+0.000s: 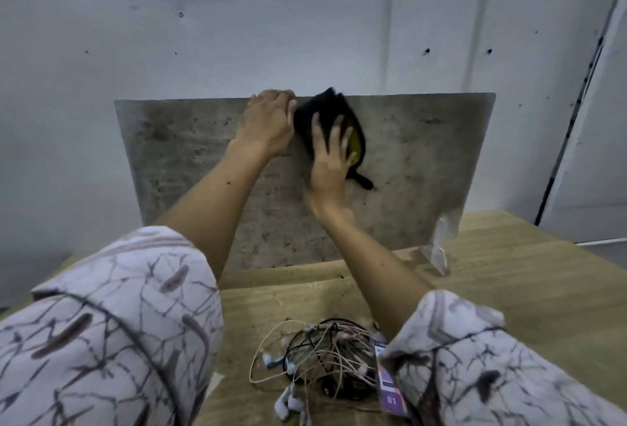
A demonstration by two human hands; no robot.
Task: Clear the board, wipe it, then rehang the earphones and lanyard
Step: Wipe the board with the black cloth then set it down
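Board (424,167) stands propped on the table (509,307), left hand (268,123) curled over its top edge, right hand (329,157) spread flat on a dark cloth (325,113) just under the fingertips. Push too hard and it probably tips back. Earphones (315,357) and lanyard (390,388) sit tangled well below.

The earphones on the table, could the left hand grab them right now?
Probably not right away. The left hand grips the board's top edge, steadying it while the right hand presses the cloth. The earphones lie uncovered near the body, so letting go would free the way.
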